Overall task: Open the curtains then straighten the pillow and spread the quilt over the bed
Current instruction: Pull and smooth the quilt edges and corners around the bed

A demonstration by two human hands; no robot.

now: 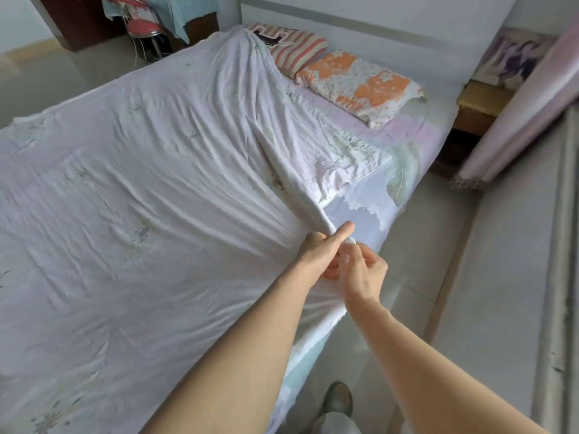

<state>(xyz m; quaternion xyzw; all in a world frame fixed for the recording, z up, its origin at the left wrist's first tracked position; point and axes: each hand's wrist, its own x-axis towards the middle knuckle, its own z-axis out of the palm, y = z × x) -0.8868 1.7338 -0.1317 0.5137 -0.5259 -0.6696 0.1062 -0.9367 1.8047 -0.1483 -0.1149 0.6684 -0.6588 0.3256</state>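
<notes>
A pale pink flowered quilt (141, 189) lies spread over most of the bed. Its near right corner is folded back in a bunch (338, 158) below the pillows. My left hand (319, 252) and my right hand (365, 274) meet at the bed's right edge, both pinching the quilt's edge. An orange-and-white pillow (360, 86) lies at the head of the bed on the bare sheet (404, 130). A pink striped pillow (297, 47) sits beside it, partly under the quilt. A pink curtain (517, 120) hangs gathered at the right.
The white headboard (344, 23) stands behind the pillows. A bedside cabinet (482, 101) is at the right of the bed, near the curtain. A red chair (144, 26) and a covered table (175, 10) stand at the far left. My shoe (338, 399) is on the tiled floor.
</notes>
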